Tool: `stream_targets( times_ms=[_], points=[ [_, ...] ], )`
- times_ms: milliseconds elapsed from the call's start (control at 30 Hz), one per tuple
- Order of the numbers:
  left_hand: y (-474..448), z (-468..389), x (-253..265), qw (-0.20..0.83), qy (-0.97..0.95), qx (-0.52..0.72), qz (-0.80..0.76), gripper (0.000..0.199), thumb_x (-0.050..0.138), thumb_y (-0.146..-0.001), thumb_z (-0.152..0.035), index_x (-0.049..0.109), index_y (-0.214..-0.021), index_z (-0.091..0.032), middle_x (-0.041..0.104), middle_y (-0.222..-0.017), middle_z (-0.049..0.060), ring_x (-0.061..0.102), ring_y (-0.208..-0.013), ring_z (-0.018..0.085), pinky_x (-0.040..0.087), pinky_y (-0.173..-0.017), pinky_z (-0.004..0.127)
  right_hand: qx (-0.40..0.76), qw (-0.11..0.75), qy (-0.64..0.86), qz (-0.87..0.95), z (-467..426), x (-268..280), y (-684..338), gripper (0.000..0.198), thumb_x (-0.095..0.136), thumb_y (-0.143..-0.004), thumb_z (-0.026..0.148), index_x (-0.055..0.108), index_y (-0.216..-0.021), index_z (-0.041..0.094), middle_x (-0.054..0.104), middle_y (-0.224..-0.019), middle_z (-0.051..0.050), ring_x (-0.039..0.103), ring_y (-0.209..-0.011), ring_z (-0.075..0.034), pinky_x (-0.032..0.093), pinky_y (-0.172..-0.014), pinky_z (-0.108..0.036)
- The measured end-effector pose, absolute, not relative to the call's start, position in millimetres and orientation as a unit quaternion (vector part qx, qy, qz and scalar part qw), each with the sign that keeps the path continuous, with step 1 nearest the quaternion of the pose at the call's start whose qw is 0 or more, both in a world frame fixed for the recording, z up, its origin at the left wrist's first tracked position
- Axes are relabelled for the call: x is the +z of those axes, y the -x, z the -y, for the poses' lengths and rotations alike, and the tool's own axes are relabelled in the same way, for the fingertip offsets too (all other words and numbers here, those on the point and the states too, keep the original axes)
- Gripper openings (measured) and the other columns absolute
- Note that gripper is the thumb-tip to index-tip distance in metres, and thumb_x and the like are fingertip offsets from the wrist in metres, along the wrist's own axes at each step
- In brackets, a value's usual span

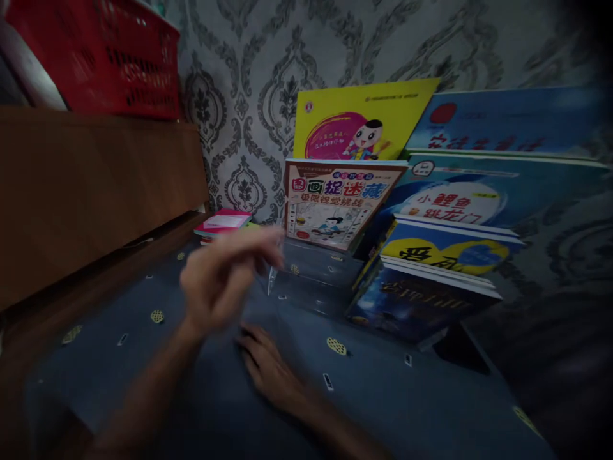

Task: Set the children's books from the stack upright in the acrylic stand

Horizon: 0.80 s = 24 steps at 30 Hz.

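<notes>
My left hand is raised over the cloth-covered table, blurred by motion. Its fingers reach to the right with the thumb apart below them, and I see nothing held. Lower down, my right hand rests on the cloth, fingers loosely laid out. Beyond the left hand stands a clear stand, its edge just right of the fingertips. A brown-bordered picture book leans in it, before a yellow book with a cartoon child. Pink-topped booklets lie stacked behind the left hand.
To the right, several blue books stand in tiers, among them a teal one and a dark-covered one. A red basket sits on a wooden cabinet at the left. Patterned wallpaper covers the wall behind.
</notes>
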State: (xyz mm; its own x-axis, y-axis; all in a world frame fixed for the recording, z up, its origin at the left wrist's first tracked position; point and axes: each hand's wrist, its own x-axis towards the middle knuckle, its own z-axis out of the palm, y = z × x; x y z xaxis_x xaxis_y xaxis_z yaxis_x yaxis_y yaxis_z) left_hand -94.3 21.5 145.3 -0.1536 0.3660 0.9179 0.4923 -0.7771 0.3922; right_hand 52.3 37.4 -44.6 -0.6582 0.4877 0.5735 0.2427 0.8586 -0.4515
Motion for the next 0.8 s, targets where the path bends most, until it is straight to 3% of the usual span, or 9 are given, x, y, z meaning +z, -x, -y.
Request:
stream_targets(
  times_ms=[100, 167, 233, 300, 367, 467, 667, 800],
  points=[
    [153, -110, 152, 0.083, 0.613, -0.625, 0.475, 0.032, 0.046, -0.098, -0.029, 0.063, -0.124, -0.020, 0.074, -0.100, 0.006, 0.072, -0.092, 0.020, 0.060, -0.083, 0.036, 0.159, 0.346, 0.196, 0.904, -37, -44, -53, 0.033, 0.049, -0.101, 0.018, 0.064, -0.131, 0.016, 0.061, -0.144, -0.016, 0.057, -0.136, -0.026, 0.052, -0.113, -0.043],
    [191, -157, 135, 0.103, 0.584, -0.495, 0.635, 0.040, 0.050, -0.094, -0.029, 0.061, -0.130, -0.014, 0.071, -0.123, 0.015, 0.066, -0.118, 0.028, 0.052, -0.105, 0.046, 0.162, 0.338, 0.195, 0.906, -37, -42, -54, 0.034, 0.049, -0.100, 0.015, 0.063, -0.131, 0.017, 0.060, -0.145, -0.016, 0.057, -0.137, -0.026, 0.051, -0.114, -0.044],
    [218, -189, 111, 0.073, 0.581, -0.322, 0.744, 0.056, 0.055, -0.094, -0.035, 0.051, -0.144, -0.010, 0.055, -0.149, 0.022, 0.048, -0.142, 0.036, 0.038, -0.117, 0.055, 0.171, 0.334, 0.194, 0.907, -36, -39, -55, 0.035, 0.050, -0.098, 0.012, 0.063, -0.130, 0.018, 0.061, -0.146, -0.015, 0.057, -0.137, -0.026, 0.050, -0.114, -0.043],
    [233, -208, 89, 0.066, 0.592, -0.183, 0.782, 0.070, 0.054, -0.096, -0.044, 0.037, -0.155, -0.010, 0.034, -0.164, 0.023, 0.024, -0.155, 0.040, 0.025, -0.121, 0.066, 0.179, 0.331, 0.193, 0.906, -35, -35, -55, 0.035, 0.051, -0.096, 0.008, 0.064, -0.128, 0.018, 0.061, -0.145, -0.014, 0.057, -0.137, -0.025, 0.050, -0.115, -0.041],
    [239, -218, 75, 0.070, 0.615, -0.085, 0.781, 0.077, 0.050, -0.098, -0.050, 0.028, -0.160, -0.011, 0.026, -0.167, 0.022, 0.014, -0.158, 0.039, 0.018, -0.120, 0.072, 0.186, 0.327, 0.196, 0.906, -35, -33, -55, 0.034, 0.052, -0.095, 0.006, 0.065, -0.125, 0.018, 0.062, -0.144, -0.014, 0.057, -0.136, -0.025, 0.050, -0.115, -0.040],
    [243, -228, 68, 0.071, 0.637, -0.012, 0.768, 0.078, 0.046, -0.098, -0.056, 0.025, -0.161, -0.015, 0.029, -0.166, 0.022, 0.013, -0.158, 0.040, 0.016, -0.116, 0.077, 0.193, 0.313, 0.208, 0.906, -36, -34, -55, 0.034, 0.055, -0.094, 0.007, 0.065, -0.125, 0.017, 0.061, -0.145, -0.015, 0.057, -0.136, -0.025, 0.049, -0.115, -0.040],
    [251, -227, 70, 0.052, 0.634, 0.004, 0.771, 0.078, 0.057, -0.094, -0.060, 0.031, -0.158, -0.023, 0.037, -0.164, 0.020, 0.014, -0.158, 0.041, 0.019, -0.112, 0.081, 0.198, 0.297, 0.212, 0.910, -36, -33, -55, 0.036, 0.054, -0.094, 0.006, 0.066, -0.125, 0.017, 0.060, -0.146, -0.015, 0.055, -0.138, -0.025, 0.047, -0.116, -0.040],
    [254, -215, 68, 0.061, 0.638, -0.002, 0.768, 0.073, 0.063, -0.094, -0.047, 0.034, -0.157, -0.028, 0.038, -0.164, 0.018, 0.021, -0.156, 0.040, 0.025, -0.114, 0.074, 0.202, 0.293, 0.214, 0.910, -35, -28, -55, 0.034, 0.052, -0.095, 0.006, 0.067, -0.124, 0.017, 0.062, -0.144, -0.014, 0.057, -0.135, -0.025, 0.048, -0.115, -0.042]
  ],
)
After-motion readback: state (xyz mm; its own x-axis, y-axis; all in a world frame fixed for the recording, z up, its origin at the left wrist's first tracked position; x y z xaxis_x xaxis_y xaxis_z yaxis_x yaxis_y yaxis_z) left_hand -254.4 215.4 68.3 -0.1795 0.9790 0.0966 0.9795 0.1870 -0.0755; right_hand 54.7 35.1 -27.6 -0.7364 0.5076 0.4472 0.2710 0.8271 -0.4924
